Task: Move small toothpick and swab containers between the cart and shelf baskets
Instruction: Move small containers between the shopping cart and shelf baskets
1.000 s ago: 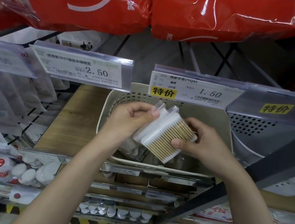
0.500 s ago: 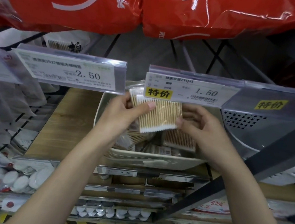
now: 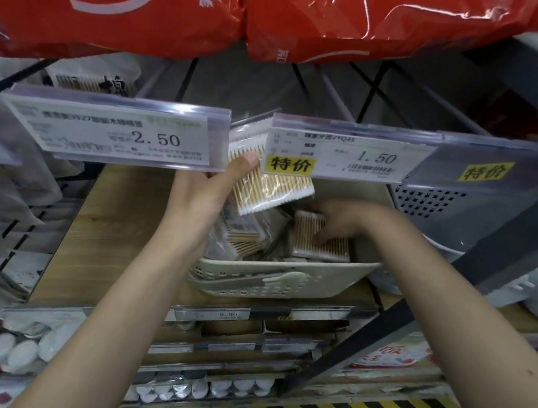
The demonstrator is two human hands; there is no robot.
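The left hand point(image 3: 202, 201) grips a clear flat pack of wooden cotton swabs point(image 3: 265, 182) above the cream perforated plastic basket point(image 3: 270, 282); the right hand point(image 3: 338, 220), lower, presses flat on another swab pack point(image 3: 321, 242) inside.

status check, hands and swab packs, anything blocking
Left hand holds a swab pack tilted over the basket. Right hand rests on a second pack inside it. Price tags overhang the basket's back.
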